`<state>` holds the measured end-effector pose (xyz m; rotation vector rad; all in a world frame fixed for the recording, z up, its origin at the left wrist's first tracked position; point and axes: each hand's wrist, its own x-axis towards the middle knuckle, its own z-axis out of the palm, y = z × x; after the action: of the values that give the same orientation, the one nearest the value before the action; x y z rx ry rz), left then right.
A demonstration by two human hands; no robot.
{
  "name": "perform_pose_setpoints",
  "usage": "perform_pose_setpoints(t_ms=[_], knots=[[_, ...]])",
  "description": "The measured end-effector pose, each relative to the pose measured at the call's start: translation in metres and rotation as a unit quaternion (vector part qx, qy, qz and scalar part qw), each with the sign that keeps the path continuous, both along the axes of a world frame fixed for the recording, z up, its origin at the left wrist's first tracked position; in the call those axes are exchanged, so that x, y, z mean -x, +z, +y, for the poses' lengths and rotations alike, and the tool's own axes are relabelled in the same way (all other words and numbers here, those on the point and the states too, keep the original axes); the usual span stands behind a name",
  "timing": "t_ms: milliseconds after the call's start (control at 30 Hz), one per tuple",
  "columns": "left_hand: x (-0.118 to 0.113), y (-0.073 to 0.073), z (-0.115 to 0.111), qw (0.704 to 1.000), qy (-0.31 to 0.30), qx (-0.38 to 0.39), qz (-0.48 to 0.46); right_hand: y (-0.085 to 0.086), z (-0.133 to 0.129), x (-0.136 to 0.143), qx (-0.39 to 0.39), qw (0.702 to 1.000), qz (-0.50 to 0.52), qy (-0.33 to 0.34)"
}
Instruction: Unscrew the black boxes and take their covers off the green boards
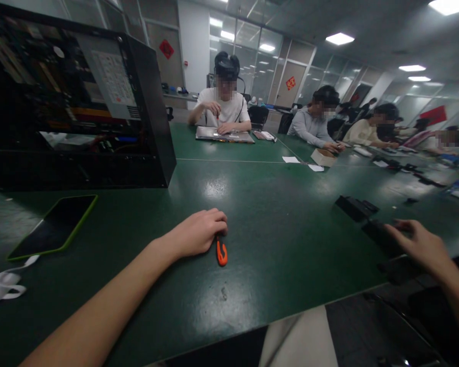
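Note:
My left hand [203,230] rests on the green table [275,224], its fingers curled round the upper part of an orange and black tool [222,252]. The tool's orange handle end points toward me, and its other end is hidden under the hand. At the right, my right hand [416,242] is at a black part [380,234] near the table edge, thumb and fingers bent toward it. Blur hides whether the fingers grip it. Another black part [355,207] lies just beyond, to its left.
An open black computer case [153,112] stands at the left. Nearer lie a green-edged phone [55,224] and a white object [2,290]. Across the table a person [224,107] works on a flat panel [224,135]; several people sit farther right, near a small box [324,157].

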<state>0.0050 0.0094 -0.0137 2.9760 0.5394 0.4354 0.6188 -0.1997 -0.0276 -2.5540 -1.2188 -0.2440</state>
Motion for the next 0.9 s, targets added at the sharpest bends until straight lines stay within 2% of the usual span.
perform_pose_setpoints(t_ms=[133, 300, 400, 500, 567, 633, 733, 800, 900], knots=[[-0.001, 0.003, -0.005, 1.0, -0.006, 0.002, 0.002, -0.004, -0.017, 0.008, 0.023, 1.0, 0.018, 0.009], [-0.005, 0.005, -0.008, 0.999, -0.021, -0.035, -0.013, -0.001, -0.012, 0.031, 0.018, 1.0, 0.002, 0.023], [-0.007, 0.004, -0.008, 0.996, -0.023, -0.075, -0.032, 0.003, -0.004, 0.064, 0.001, 0.998, -0.01, 0.057], [-0.008, 0.003, -0.008, 0.992, -0.009, -0.105, -0.063, 0.011, 0.015, 0.119, -0.037, 0.987, -0.003, 0.158], [-0.008, 0.003, -0.009, 0.99, -0.002, -0.097, -0.1, 0.017, 0.035, 0.166, -0.06, 0.961, 0.029, 0.269], [-0.007, 0.002, -0.011, 0.986, 0.005, -0.08, -0.143, 0.021, 0.06, 0.214, -0.062, 0.92, 0.064, 0.382], [-0.007, 0.001, -0.013, 0.977, 0.014, -0.079, -0.196, 0.022, 0.098, 0.277, -0.019, 0.857, 0.092, 0.506], [-0.007, 0.001, -0.014, 0.97, 0.021, -0.077, -0.231, 0.02, 0.12, 0.308, -0.002, 0.829, 0.098, 0.55], [-0.007, -0.001, -0.013, 0.961, 0.051, -0.036, -0.271, 0.019, 0.14, 0.338, 0.01, 0.8, 0.11, 0.59]])
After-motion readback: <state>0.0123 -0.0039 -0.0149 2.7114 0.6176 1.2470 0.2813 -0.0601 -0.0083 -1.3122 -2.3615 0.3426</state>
